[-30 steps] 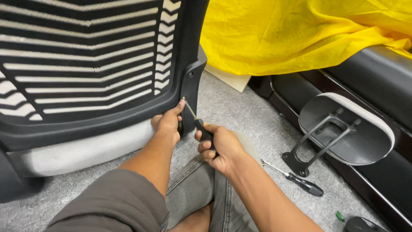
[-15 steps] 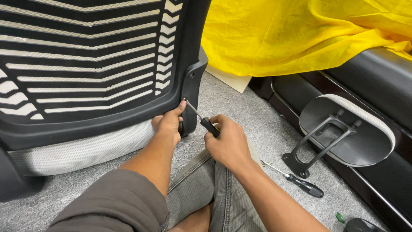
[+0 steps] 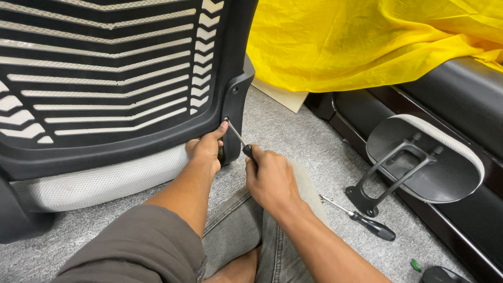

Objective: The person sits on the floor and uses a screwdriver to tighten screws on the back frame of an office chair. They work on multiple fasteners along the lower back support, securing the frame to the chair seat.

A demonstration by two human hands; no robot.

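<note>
While the left hand (image 3: 207, 149) steadies the black chair back's (image 3: 230, 112) lower corner at frame centre, the right hand's (image 3: 272, 181) fingers, closed on a screwdriver (image 3: 240, 139), have swung its handle since 1 second ago, suggesting a screw being turned.

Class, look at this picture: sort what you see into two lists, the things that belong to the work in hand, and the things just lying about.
In use:
- chair backrest, black, slatted
- screwdriver, tip at a hole in the backrest frame
- right hand, gripping the screwdriver
- left hand, on the frame's lower corner

Lying about:
- second screwdriver on the carpet
- headrest part
- yellow cloth
- small green object
</note>
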